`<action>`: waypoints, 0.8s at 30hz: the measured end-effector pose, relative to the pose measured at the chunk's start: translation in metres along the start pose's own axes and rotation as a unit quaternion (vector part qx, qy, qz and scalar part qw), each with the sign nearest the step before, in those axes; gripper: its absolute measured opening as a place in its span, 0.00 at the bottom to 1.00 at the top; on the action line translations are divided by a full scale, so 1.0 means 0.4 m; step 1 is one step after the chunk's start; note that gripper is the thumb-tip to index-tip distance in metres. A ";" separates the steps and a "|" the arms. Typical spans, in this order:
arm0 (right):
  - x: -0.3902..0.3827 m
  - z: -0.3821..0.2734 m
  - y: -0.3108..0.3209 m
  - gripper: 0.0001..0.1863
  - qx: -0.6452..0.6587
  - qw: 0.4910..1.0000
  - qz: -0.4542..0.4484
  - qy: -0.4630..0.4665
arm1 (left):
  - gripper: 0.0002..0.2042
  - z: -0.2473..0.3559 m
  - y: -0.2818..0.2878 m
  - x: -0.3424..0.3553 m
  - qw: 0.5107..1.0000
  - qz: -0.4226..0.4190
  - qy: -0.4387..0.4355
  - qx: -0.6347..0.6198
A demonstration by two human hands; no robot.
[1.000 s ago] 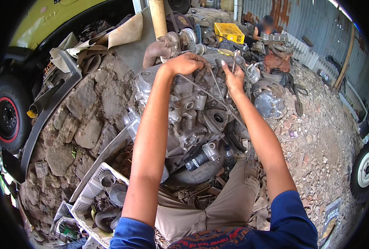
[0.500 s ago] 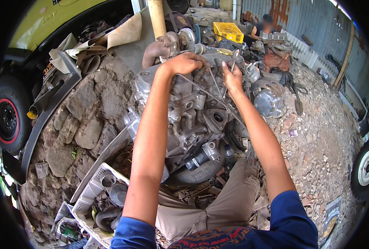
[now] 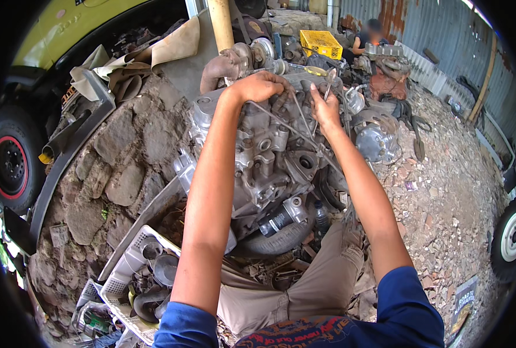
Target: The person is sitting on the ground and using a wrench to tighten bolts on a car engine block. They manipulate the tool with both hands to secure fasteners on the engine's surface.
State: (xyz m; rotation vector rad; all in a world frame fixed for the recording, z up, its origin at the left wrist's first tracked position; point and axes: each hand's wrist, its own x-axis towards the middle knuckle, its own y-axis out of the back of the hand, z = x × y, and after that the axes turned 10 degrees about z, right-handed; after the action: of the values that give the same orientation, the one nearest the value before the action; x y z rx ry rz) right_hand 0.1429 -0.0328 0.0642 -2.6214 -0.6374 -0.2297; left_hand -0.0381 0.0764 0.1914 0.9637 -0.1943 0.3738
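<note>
A bare metal engine [image 3: 264,145] stands in front of me between my forearms. Over its top edge my left hand [image 3: 261,87] is bent, its fingers curled down by the thin metal rods [image 3: 278,120] that cross the engine's near side. What those fingertips grip is hidden. My right hand [image 3: 326,108], at the engine's upper right, is closed round a slim shiny metal tool [image 3: 330,81] that looks like a wrench. The tool stands nearly upright, its upper end above my thumb. Behind the hands sit a rusty curved pipe [image 3: 222,68] and a yellow oval piece [image 3: 315,71].
Under the engine lie a tyre [image 3: 278,240], a black cylinder [image 3: 274,223] and a dark bottle [image 3: 321,216]. A pale crate [image 3: 116,290] of parts stands at lower left, beside a stone wall [image 3: 124,180]. A yellow crate [image 3: 320,43] and another person [image 3: 369,40] are farther back.
Both hands hold nearly the same places on the engine. The view has shifted very slightly; nothing has plainly been taken up or let go.
</note>
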 end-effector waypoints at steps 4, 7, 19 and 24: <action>0.032 0.034 0.015 0.13 -0.052 0.993 0.038 0.094 | 0.18 0.009 -0.001 0.006 1.000 -0.012 -0.016 0.002; 0.024 0.029 0.016 0.13 0.006 0.999 0.010 0.042 | 0.18 -0.003 -0.001 0.003 1.000 -0.002 -0.008 0.011; 0.026 0.045 0.025 0.18 -0.052 0.999 -0.001 0.017 | 0.19 0.009 0.004 -0.007 1.000 -0.006 0.008 0.018; 0.017 0.032 0.010 0.16 -0.080 0.986 0.052 0.137 | 0.19 0.011 0.005 -0.003 1.000 -0.014 -0.010 -0.003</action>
State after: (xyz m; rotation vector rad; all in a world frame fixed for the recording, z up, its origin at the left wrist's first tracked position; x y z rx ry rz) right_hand 0.1514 -0.0278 0.0530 -2.6961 -0.4017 -0.6199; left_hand -0.0400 0.0733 0.1950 0.9630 -0.1994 0.3369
